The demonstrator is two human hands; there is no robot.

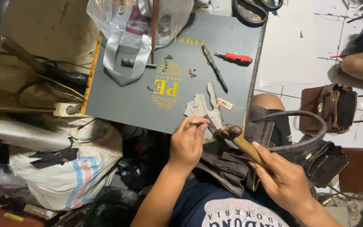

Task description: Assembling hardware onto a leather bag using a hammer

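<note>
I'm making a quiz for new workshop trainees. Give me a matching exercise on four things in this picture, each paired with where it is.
Things:
1. wooden-handled hammer
2. red-handled screwdriver
3. large black scissors
4. small dark metal punch

Places:
A. at the top edge of the grey board
B. pinched in the left hand
C. gripped in the right hand
D. lying on the board, right of the black pen

Pairs: 1-C, 2-D, 3-A, 4-B
</note>
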